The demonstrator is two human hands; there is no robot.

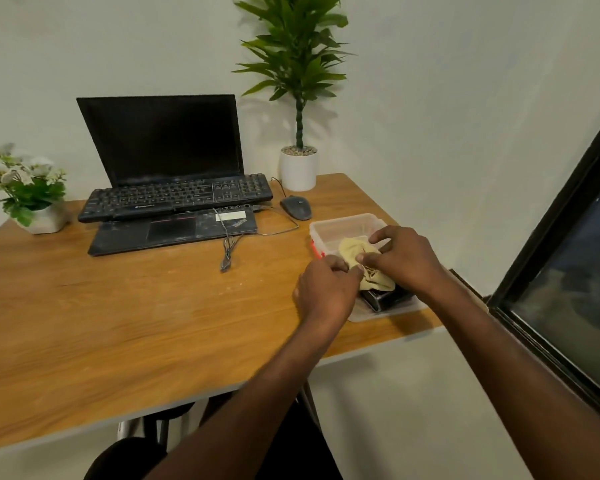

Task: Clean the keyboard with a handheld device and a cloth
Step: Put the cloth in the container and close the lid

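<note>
A black keyboard [175, 197] rests on top of an open black laptop [167, 188] at the back of the wooden desk [118, 306]. At the desk's right edge stands a clear plastic box [343, 226]. Over it, my left hand [324, 292] and my right hand [400, 259] both pinch a yellow cloth [352, 251]. Under the cloth, a dark handheld device [383, 299] lies in the box, partly hidden by my hands.
A black mouse [296, 206] sits right of the keyboard, and a loose cable [227, 251] trails toward the desk's middle. A tall potted plant [298, 98] stands at the back right, a flower pot [32, 195] at the left. A dark window [568, 271] lies to the right.
</note>
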